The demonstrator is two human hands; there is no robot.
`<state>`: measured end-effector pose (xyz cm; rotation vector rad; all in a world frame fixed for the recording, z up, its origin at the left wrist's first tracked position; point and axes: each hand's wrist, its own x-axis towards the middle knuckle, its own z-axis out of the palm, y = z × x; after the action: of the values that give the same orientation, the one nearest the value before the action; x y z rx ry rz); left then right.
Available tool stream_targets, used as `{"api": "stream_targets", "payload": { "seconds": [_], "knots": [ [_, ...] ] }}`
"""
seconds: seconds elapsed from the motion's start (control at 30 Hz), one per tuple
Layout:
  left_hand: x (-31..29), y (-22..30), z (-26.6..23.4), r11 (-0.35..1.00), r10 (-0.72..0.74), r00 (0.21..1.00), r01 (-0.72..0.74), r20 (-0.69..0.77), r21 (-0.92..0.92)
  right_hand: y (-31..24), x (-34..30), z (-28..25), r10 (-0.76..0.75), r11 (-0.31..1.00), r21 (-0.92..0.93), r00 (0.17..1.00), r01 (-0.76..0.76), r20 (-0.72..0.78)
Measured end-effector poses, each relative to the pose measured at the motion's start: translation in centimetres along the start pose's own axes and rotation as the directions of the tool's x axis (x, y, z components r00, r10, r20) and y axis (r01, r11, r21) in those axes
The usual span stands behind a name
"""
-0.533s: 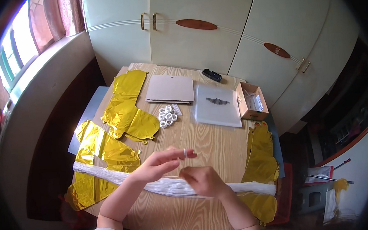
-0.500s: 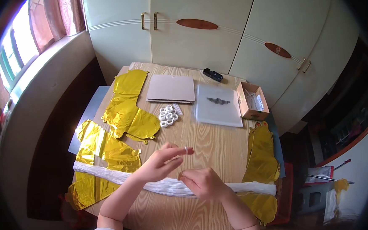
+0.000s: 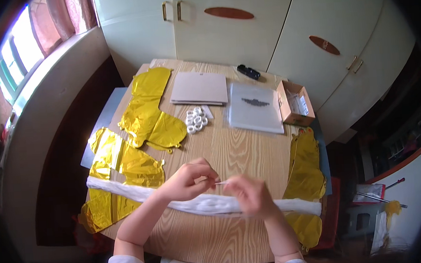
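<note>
Over the near middle of the table, a short bit of thin white string (image 3: 220, 182) spans the gap between my two hands. My left hand (image 3: 188, 182) has its fingers curled, with thumb and index finger pinched at one end of the string. At the other end are the fingertips of my right hand (image 3: 250, 195), closed and smeared by motion. Beneath both wrists, a long bundle of white strands (image 3: 205, 205) lies across the table. It rests over gold foil balloons (image 3: 136, 169) on the left and reaches another flat gold foil balloon (image 3: 305, 166) on the right.
Beyond my hands lie several white ribbon rolls (image 3: 197, 120), a grey-beige folder (image 3: 198, 88) and a stack of clear plastic sleeves (image 3: 255, 110). An open cardboard box (image 3: 296, 121) stands at the right edge, near a black object (image 3: 249, 72). Pale cabinets (image 3: 224, 39) rise behind the table.
A white loop showed around my left index finger; that finger has since curled in to a pinch. My right hand has moved up and right, with string now stretched between the hands.
</note>
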<state>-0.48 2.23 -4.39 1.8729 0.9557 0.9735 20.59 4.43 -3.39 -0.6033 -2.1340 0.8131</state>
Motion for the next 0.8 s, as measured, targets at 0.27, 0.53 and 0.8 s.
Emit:
{"api": "stream_targets", "payload": {
  "seconds": [0.27,0.53,0.8],
  "knots": [
    [0.9,0.6,0.4,0.956,0.192,0.965,-0.143,-0.178,0.257,-0.5,-0.1,-0.1,-0.048,0.998,-0.034,0.971,0.057,0.236],
    [0.3,0.0,0.7,0.671,0.096,0.989,-0.145,-0.109,-0.727,2.5,-0.8,1.8,0.083,0.996,0.02,0.989,-0.086,0.124],
    [-0.3,-0.5,-1.1,0.856,0.201,0.967,-0.094,0.159,-0.508,0.6,0.1,-0.4,0.189,0.981,-0.027,0.981,-0.191,-0.049]
  ]
}}
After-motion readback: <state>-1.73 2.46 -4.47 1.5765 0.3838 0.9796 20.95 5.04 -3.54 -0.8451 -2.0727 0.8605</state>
